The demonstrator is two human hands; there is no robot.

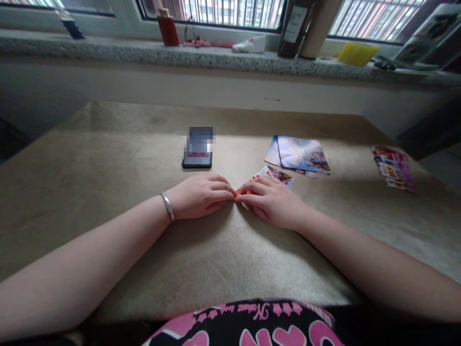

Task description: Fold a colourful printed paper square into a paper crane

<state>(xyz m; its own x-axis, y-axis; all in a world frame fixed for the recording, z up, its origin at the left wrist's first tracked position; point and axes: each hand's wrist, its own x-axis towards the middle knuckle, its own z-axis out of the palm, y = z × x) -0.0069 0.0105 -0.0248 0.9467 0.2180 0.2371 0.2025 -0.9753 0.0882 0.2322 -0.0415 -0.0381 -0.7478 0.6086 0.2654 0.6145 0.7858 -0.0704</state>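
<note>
A small, colourful printed paper piece lies low over the table, mostly covered by my right hand. White with red print and a busy picture show above my fingers, and an orange-red end sticks out at the fingertips. My right hand is closed on it, fingers bent down over its left part. My left hand, with a silver bangle on the wrist, pinches at that same orange-red end. The fingertips of both hands meet there. What lies under my palms is hidden.
A phone lies beyond my left hand. Glossy picture sheets overlap behind my right hand, and a stack of red and purple printed pieces lies at the far right. Behind the table, a stone windowsill holds bottles and a yellow block.
</note>
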